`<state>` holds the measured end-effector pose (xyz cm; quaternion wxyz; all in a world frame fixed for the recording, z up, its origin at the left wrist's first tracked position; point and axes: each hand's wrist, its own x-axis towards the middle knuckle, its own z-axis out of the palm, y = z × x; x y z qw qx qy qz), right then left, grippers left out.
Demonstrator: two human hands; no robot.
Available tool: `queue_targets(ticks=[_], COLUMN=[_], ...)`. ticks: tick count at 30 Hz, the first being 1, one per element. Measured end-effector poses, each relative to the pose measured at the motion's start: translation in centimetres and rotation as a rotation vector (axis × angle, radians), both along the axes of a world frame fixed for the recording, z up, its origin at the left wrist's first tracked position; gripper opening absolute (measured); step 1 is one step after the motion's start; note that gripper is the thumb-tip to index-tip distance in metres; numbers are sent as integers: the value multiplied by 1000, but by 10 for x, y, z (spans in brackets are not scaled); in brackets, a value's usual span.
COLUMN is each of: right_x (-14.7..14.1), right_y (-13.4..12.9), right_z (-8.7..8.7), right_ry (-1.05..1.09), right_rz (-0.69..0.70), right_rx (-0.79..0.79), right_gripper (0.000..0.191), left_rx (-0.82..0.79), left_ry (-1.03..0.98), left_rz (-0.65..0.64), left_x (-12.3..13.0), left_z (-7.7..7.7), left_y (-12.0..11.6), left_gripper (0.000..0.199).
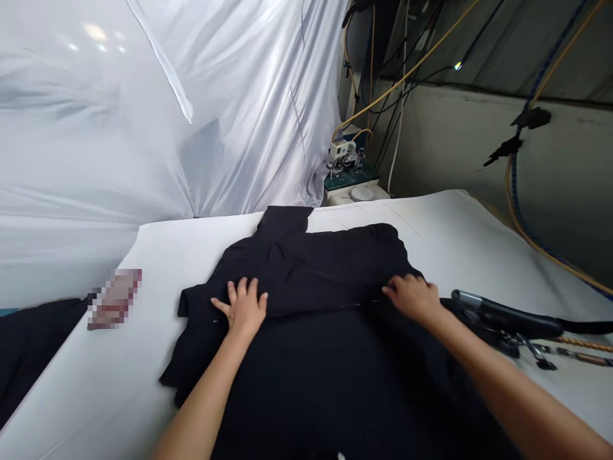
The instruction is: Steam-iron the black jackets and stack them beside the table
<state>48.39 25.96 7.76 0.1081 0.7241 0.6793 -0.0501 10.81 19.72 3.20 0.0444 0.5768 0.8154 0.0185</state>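
Cloth (316, 364) lies on the table (479, 246) towards six o'clock, left hand (245, 309) splayed flat upon it at half past seven, right hand (412, 298) curled at four, pinching or merely resting, I can't tell, and an uneven pull there could skew the layers!

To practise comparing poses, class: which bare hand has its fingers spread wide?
The bare left hand, its fingers fanned out on the black fabric; the bare right hand has its fingers curled.
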Motion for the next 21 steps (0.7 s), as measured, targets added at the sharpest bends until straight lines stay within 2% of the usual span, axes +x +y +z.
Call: queue_targets(ticks=[1, 3, 5, 8, 10, 13, 17, 19, 21], right_x=[-5, -14, -24, -33, -33, -27, -27, -30, -28], right_y=[-27, -70, -96, -111, -110, -100, -88, -94, -109], right_z=[-8, -29, -50, -73, -78, -72, -44, -30, -22], right_ry=[-50, -104, -142, -159, -135, -82, -4, -4, -42], right_rz=[-42, -132, -137, -62, -14, 22, -43, -95, -142], right_rx=[-83, -151, -78, 72, 121, 103, -101, -166, -164], right_gripper=[56, 67, 68, 64, 62, 61, 64, 62, 60], left_rx=[4, 0, -1, 34, 57, 9, -76, -20, 13], left_ry=[-2, -19, -43, -51, -46, -88, -131, -120, -147], left_rz=[-80, -195, -184, -96, -80, -75, -25, -138, -319], left_x=[10, 27, 35, 31, 25, 22, 37, 52, 67], left_z=[4, 6, -1, -21, -30, -29, -10, -3, -2], left_y=[-12, -38, -62, -84, -87, -79, -67, -69, -78], left_gripper=[46, 46, 50, 51, 50, 53, 57, 55, 55])
